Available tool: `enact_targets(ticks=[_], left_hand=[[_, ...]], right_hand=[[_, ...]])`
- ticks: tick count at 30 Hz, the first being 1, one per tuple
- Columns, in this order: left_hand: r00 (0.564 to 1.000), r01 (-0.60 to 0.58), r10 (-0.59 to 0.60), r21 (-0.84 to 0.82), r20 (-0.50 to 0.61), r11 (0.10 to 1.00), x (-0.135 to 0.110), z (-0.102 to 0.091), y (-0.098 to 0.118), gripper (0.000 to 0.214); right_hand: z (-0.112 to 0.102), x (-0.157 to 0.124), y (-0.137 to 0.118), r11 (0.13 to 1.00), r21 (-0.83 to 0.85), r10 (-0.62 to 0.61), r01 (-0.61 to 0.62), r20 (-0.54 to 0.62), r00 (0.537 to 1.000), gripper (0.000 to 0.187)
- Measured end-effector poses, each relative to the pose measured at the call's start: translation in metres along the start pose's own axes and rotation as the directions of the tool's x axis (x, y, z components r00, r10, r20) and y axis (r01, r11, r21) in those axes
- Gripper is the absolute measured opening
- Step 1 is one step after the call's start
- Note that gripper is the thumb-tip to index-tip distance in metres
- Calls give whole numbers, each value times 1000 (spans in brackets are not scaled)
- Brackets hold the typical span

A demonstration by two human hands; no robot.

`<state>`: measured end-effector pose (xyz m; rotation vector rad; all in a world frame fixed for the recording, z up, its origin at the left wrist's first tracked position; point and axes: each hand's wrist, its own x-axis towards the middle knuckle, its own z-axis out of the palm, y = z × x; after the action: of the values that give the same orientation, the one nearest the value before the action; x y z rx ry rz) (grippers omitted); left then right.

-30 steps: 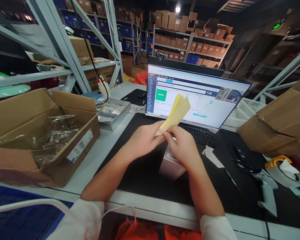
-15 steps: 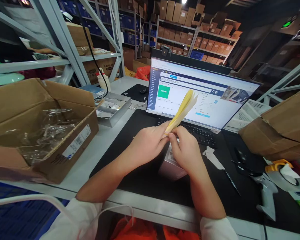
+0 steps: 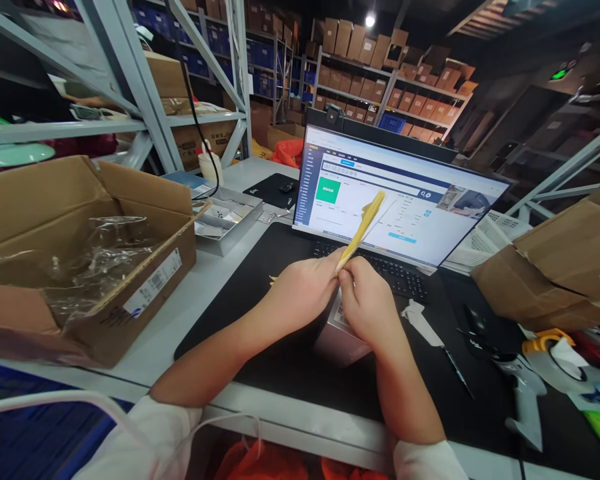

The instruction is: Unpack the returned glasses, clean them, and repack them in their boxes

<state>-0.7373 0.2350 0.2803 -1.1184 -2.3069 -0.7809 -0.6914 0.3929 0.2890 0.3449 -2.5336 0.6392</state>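
Both my hands meet over the black desk mat (image 3: 260,360), in front of the monitor. A thin, folded yellow strip (image 3: 363,230) rises from between them, with a narrow pale edge beside it. Its exact kind I cannot make out. My left hand (image 3: 305,290) is closed round its lower part, and a small yellow end pokes out to the left of that hand. My right hand (image 3: 367,293) pinches the strip at its base, thumb against bent fingers. Under the right hand stands a small, shiny pinkish-silver box (image 3: 341,343) with a label, partly hidden.
An open cardboard box (image 3: 167,243) with clear plastic wrap stands left. Behind my hands are a keyboard (image 3: 405,283) and monitor (image 3: 380,200). At right lie a pen (image 3: 457,373), a white paper strip (image 3: 423,322), a barcode scanner (image 3: 525,400) and a tape roll (image 3: 553,353).
The yellow strip has turned and narrowed, so less of its pale side shows. Both hands keep hold of it in nearly the same place. The view has shifted slightly.
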Motion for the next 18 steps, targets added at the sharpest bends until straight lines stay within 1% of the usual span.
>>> enact_targets(ticks=[2,6,11,15,18], left_hand=[[1000,2,-2,20,1,1000,1,3,0,44],[1000,18,-18,41,4,999,1,7,0,44],[998,59,-60,6,16,998,1,11,0,43],[995,96,-94,-48,34,994,2,8,-1,45],[996,84,-81,-86,39,993,2,4,-2,47]], right_hand=[[0,1,0,1000,-28,-4,4,4,1000,20],[3,2,1,994,-94,-50,50,-6,999,21],[5,2,3,988,-147,-57,55,-8,998,23],[5,3,5,991,-108,-81,83,17,997,24],[4,3,5,995,-65,-75,76,26,997,24]])
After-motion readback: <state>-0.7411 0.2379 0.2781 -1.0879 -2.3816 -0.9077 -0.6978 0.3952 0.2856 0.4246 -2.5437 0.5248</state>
